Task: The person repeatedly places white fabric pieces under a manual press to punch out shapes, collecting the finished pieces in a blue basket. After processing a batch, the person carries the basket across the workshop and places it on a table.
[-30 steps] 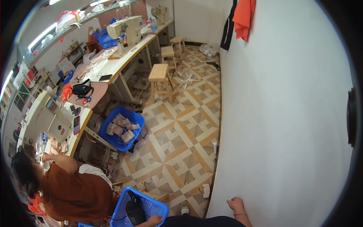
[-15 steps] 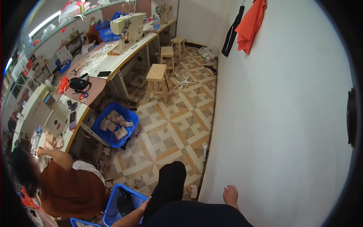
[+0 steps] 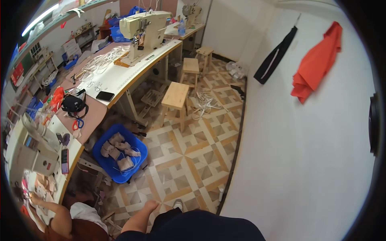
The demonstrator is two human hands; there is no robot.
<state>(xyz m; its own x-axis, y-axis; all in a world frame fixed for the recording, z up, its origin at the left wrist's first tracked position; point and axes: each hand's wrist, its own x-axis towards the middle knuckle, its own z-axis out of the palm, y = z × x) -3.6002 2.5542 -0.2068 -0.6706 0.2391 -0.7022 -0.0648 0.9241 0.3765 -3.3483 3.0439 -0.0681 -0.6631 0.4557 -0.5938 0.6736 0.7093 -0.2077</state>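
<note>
My left hand point(image 3: 151, 205) hangs low in front of my dark clothing, over the tiled floor. Its fingers look curled in, and I see nothing held in them. My right hand is out of the picture. Beneath, one of my shoes point(image 3: 178, 204) shows on the floor. Ahead and to the left of that hand sits a blue plastic tub point(image 3: 141, 154) holding several beige fabric pieces point(image 3: 125, 163) and thin white cords. A co-worker in a brown top point(image 3: 82, 231) sits at the lower left, one hand point(image 3: 35, 197) at beige material by a sewing machine point(image 3: 34, 154).
Wooden stools point(image 3: 175, 95) stand along the aisle, with white strips point(image 3: 206, 103) heaped beside them. A long worktable point(image 3: 116, 82) carries another sewing machine point(image 3: 149, 34), a phone point(image 3: 105, 96) and a black bag point(image 3: 74, 103). A white wall point(image 3: 297, 160) with a hanging red garment point(image 3: 319, 62) borders the right.
I have moved forward along the aisle; the tub and stools appear nearer. My left hand has come off the blue basket and swung forward. My right hand has left the picture.
</note>
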